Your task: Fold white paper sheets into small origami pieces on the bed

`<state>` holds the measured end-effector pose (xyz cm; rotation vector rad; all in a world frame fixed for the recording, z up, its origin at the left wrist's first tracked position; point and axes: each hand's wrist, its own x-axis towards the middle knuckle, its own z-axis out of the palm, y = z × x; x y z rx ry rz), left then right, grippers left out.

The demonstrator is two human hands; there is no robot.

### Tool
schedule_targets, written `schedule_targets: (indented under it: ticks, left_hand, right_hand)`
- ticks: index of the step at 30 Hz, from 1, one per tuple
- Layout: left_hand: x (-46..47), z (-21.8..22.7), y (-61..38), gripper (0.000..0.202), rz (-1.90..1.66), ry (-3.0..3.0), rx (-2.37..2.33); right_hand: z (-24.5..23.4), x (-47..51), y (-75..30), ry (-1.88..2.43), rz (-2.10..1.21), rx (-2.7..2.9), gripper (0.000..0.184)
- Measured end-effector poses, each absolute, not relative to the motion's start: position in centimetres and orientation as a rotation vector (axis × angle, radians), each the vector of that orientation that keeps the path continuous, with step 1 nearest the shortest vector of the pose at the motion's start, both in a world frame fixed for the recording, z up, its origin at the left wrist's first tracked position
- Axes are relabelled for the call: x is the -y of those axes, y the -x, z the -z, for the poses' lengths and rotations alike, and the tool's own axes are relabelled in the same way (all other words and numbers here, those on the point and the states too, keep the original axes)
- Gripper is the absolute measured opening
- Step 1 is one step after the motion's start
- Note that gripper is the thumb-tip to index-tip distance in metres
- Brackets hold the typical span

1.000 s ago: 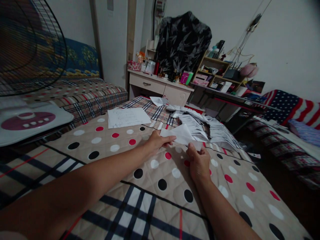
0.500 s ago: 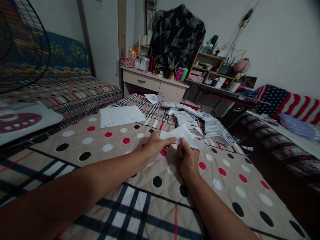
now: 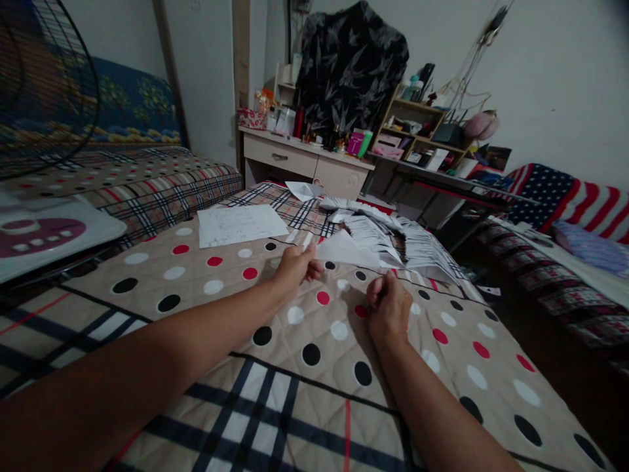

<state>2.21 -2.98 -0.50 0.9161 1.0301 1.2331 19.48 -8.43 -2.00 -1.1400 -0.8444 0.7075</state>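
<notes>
A folded white paper piece (image 3: 346, 249) stretches above the bed between my two hands, a pale triangular shape. Its left end is pinched in the thumb and fingers of my left hand (image 3: 297, 265). My right hand (image 3: 390, 305) is closed at the paper's right tip, the fingers curled and partly hiding what they grip. Just beyond lie rows of folded white paper pieces (image 3: 373, 237), packed close together. To the left, a stack of white sheets (image 3: 240, 225) with handwriting rests flat on the bedspread (image 3: 295, 347).
Another loose folded paper (image 3: 303, 191) lies at the bed's far end. A fan (image 3: 49, 85) stands at the left. Behind the bed are a dresser (image 3: 280, 157) with bottles and boxes, a hanging dark shirt (image 3: 351, 69) and a shelf unit (image 3: 415, 124).
My hands have moved apart, the right one to the right and slightly down. The paper between them now looks drawn out. My view has shifted slightly.
</notes>
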Motion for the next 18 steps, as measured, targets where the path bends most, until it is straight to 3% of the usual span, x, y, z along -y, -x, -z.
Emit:
schedule_targets:
  ticks: [3, 7, 14, 18]
  left_hand:
    - [1.5, 0.7, -0.7, 0.037, -1.396, -0.852, -1.176]
    - [0.7, 1.2, -0.2, 0.040, -1.311, -1.045, -1.203]
    - [1.9, 1.5, -1.3, 0.044, -1.079, -1.382, -1.182]
    - [2.3, 1.1, -1.5, 0.044, -1.107, -1.330, -1.106]
  right_hand:
    - [1.9, 8.2, -20.8, 1.145, -0.610, 0.788, 0.040]
    - [1.9, 8.0, -21.0, 1.133, -0.492, 0.886, 0.032]
    - [2.5, 8.0, -20.1, 1.263, -0.746, 1.126, 0.047]
    - [2.5, 8.2, -20.0, 1.214, -0.869, 1.151, 0.040]
